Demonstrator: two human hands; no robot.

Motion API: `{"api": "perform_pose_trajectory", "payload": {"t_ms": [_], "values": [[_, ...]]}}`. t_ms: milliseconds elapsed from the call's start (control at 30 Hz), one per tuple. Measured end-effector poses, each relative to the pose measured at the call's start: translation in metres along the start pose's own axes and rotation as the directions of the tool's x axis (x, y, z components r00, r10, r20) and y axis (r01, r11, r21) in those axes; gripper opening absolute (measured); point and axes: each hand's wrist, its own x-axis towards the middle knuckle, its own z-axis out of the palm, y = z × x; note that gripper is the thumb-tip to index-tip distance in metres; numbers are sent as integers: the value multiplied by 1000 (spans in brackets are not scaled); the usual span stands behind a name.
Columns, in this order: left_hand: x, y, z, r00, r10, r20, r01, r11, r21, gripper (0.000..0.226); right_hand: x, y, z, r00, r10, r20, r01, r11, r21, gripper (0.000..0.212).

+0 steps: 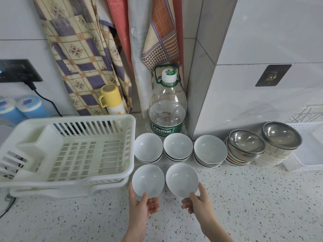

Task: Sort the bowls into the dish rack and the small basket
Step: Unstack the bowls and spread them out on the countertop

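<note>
My left hand (143, 209) grips a white bowl (148, 180) by its near rim, just right of the cream plastic dish rack (129, 135). My right hand (199, 205) holds a second white bowl (182, 179) the same way. Behind them on the counter stand three stacks of white bowls (148, 147), (178, 146), (210, 150). Further right are two stacks topped by steel bowls (246, 143), (281, 135). A white basket (307, 154) sits at the far right, partly behind the steel stacks.
A large Cestbon water bottle (167, 109) stands behind the white stacks against the wall corner. A yellow flask (112, 100) and blue-lidded containers (26, 105) are behind the rack. A black cable (45, 100) runs from a wall socket. A wire rack (309, 114) shows at far right.
</note>
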Motion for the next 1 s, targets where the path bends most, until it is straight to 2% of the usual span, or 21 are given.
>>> {"api": "perform_pose_trajectory", "payload": {"t_ms": [200,300,400,467,533,633,700,833,1000], "values": [[1,1,1,999,-35,-3,35,999,23,61,1,-5,1,998,60,-17,-60,998,16,49],[-1,5,0,999,-45,-5,46,990,134,62,0,-8,0,996,84,-3,-84,996,-29,47],[-5,12,-8,999,-19,-30,27,951,309,67,-1,-12,-6,996,71,-46,-80,963,-256,49],[-8,17,-14,998,35,-43,-15,916,402,68,-3,-18,-13,989,-76,-127,2,864,-504,57],[-9,23,-17,991,124,-45,-88,877,472,65,-4,-30,-17,961,-224,-163,83,796,-600,50],[-5,35,-4,979,204,-6,-176,857,485,56,7,-51,-14,943,-276,-188,141,839,-525,34],[5,46,11,978,206,5,-187,875,446,59,19,-65,-4,963,-189,-194,99,913,-396,32],[32,60,39,995,69,-69,-47,959,280,61,45,-81,17,991,38,-125,-68,967,-245,41],[61,67,53,990,26,-136,6,973,230,64,67,-85,39,982,98,-159,-125,978,-165,36]]}}
